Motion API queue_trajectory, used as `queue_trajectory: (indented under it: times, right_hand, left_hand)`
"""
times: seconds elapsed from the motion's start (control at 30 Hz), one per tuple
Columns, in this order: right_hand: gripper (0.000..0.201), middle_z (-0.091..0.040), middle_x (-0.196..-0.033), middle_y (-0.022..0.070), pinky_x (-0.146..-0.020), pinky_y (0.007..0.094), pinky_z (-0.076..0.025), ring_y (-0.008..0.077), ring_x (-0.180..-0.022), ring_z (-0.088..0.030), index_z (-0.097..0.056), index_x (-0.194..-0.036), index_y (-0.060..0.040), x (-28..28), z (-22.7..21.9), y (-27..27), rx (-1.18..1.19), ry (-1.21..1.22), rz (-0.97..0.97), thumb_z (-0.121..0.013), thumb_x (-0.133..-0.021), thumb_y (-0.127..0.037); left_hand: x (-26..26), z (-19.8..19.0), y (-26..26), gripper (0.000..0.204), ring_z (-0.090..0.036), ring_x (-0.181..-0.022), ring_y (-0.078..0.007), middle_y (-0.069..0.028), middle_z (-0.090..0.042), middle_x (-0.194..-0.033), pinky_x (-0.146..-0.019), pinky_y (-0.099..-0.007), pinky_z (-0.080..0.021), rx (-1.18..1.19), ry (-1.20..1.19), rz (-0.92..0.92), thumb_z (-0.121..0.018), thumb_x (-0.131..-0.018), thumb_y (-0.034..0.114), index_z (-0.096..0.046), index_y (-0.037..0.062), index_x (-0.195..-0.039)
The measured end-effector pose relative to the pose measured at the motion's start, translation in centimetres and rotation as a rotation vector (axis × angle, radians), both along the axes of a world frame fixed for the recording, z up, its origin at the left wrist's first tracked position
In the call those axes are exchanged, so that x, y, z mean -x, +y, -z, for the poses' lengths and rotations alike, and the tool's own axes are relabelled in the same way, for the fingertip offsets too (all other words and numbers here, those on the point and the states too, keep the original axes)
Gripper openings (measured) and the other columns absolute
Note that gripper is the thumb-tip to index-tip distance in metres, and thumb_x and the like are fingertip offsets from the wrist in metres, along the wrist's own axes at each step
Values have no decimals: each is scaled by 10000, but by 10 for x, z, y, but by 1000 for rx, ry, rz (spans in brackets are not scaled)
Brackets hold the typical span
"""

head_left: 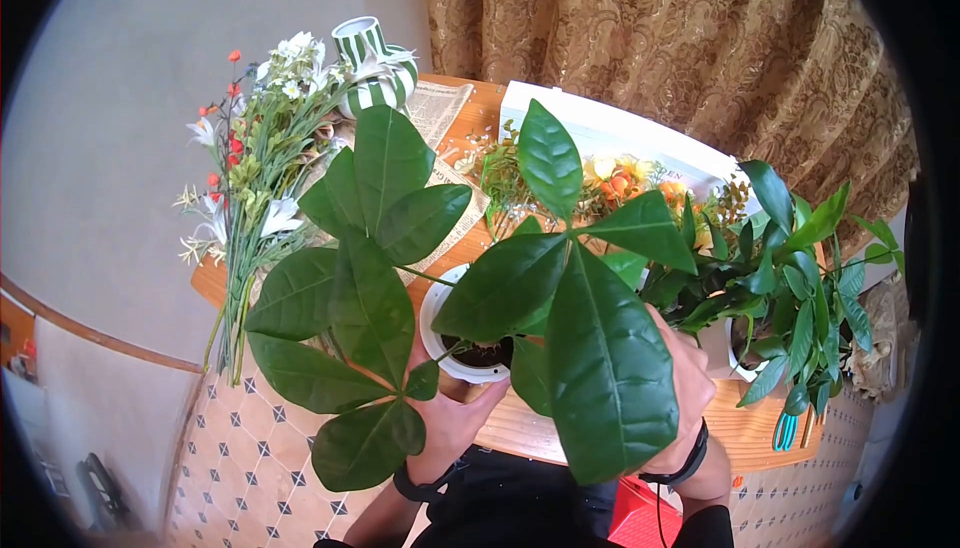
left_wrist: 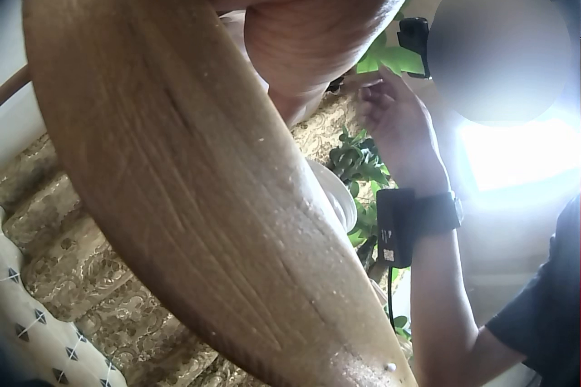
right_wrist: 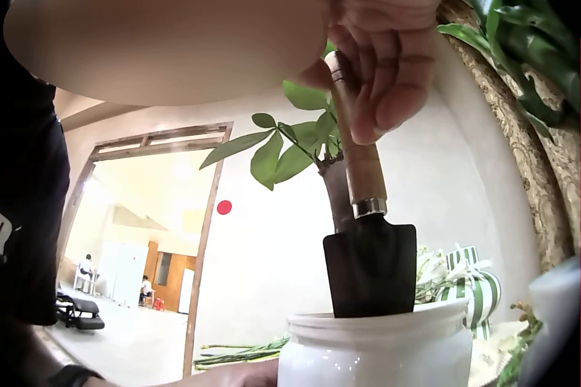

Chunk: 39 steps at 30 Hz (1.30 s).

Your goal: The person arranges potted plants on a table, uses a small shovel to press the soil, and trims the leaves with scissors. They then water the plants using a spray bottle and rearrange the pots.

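A white flowerpot [head_left: 432, 323] with dark soil [head_left: 485, 354] stands at the near edge of the wooden table. My left hand [head_left: 450, 420] grips its near side, thumb and fingers spread around the wall. From the pot rises a plant with broad green leaves [head_left: 612, 368], which cover much of the head view. In the right wrist view, my right hand [right_wrist: 386, 65] holds a garden trowel [right_wrist: 368, 264] by its wooden handle. The black blade points down at the pot's rim, close to the plant's trunk [right_wrist: 338, 192]; its tip is hidden behind the rim.
Artificial lilies and red-budded stems [head_left: 270, 188] lie at the left, with a green-striped vase [head_left: 375, 68] behind. Orange flowers [head_left: 620, 180] and a white printed box [head_left: 530, 98] are at the back. Another leafy plant [head_left: 800, 288] stands right, above teal-handled scissors [head_left: 786, 432] at the table edge.
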State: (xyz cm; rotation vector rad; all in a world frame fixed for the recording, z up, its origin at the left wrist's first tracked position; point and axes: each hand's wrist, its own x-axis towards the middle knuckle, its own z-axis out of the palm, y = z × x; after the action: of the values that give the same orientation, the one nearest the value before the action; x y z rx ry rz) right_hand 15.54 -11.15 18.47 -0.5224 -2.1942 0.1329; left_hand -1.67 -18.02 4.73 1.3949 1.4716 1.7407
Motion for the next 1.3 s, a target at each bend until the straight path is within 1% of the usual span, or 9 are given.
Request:
queue_trajectory:
  times: [0.23,0.43,0.53,0.67,0.77,0.83,0.97,1.13,1.3]
  right_hand:
    - [362,-610,-787,139,-481,345,-496,241,-549,-609,-595,-1108,113,-6,-11,-2,-19,-25,44,-764,-845,-69]
    - [402,-611,-793,141,-482,349,-497,235,-556,-615,-585,-1128,118,-1,1,1,-17,5,10,-783,-843,-83]
    - [420,-607,-795,141,-479,345,-493,235,-553,-611,-581,-1143,119,-3,-3,2,-51,-5,-4,-788,-843,-89]
    - [414,-617,-805,149,-482,344,-497,237,-561,-619,-583,-1140,118,-5,-8,-2,-35,13,32,-788,-839,-78]
    - [410,-637,-825,163,-492,346,-508,241,-574,-633,-581,-1134,123,-6,-7,-3,-2,-24,41,-790,-837,-68]
    - [416,-654,-850,178,-498,351,-515,247,-580,-640,-577,-1132,133,-6,-5,-1,28,-37,-18,-790,-842,-76]
    - [415,-655,-849,174,-492,346,-517,243,-576,-639,-578,-1130,136,-11,-9,-6,25,-85,27,-783,-854,-96]
    - [370,-654,-832,164,-495,337,-529,234,-575,-643,-586,-1092,119,-11,-7,-6,9,-69,-21,-771,-857,-98]
    - [361,-663,-843,178,-496,340,-530,237,-574,-645,-587,-1066,114,-7,4,-4,-44,-24,14,-777,-847,-101]
  left_hand:
    - [0,3,0,872,-594,-1236,-254,-161,-582,-1343,-1063,-403,-471,20,-34,16,-849,-741,36,-389,-22,-1480]
    - [1,-5,1,881,-598,-1223,-249,-158,-585,-1337,-1055,-401,-474,3,4,-2,-845,-738,28,-381,-22,-1486]
    - [0,-4,2,899,-599,-1221,-250,-159,-587,-1334,-1054,-401,-474,6,-60,27,-849,-729,29,-375,-25,-1491]
    - [0,0,2,901,-602,-1217,-252,-161,-589,-1324,-1053,-400,-475,-9,-13,-10,-855,-725,31,-376,-31,-1486]
    - [0,2,1,902,-604,-1214,-253,-162,-591,-1318,-1052,-399,-476,-19,20,-34,-858,-722,32,-377,-35,-1482]
    - [0,3,-1,909,-602,-1215,-252,-162,-588,-1320,-1052,-397,-475,-1,11,-34,-865,-719,38,-375,-37,-1481]
    - [-1,7,-4,924,-598,-1217,-249,-163,-582,-1324,-1052,-393,-475,37,-8,-38,-878,-712,49,-372,-40,-1480]
    - [-2,10,-6,944,-593,-1219,-246,-163,-574,-1329,-1051,-389,-474,85,-31,-38,-894,-703,63,-367,-44,-1479]
    - [-1,13,-6,956,-576,-1234,-243,-164,-558,-1342,-1062,-393,-462,75,11,-49,-906,-702,78,-361,-48,-1477]
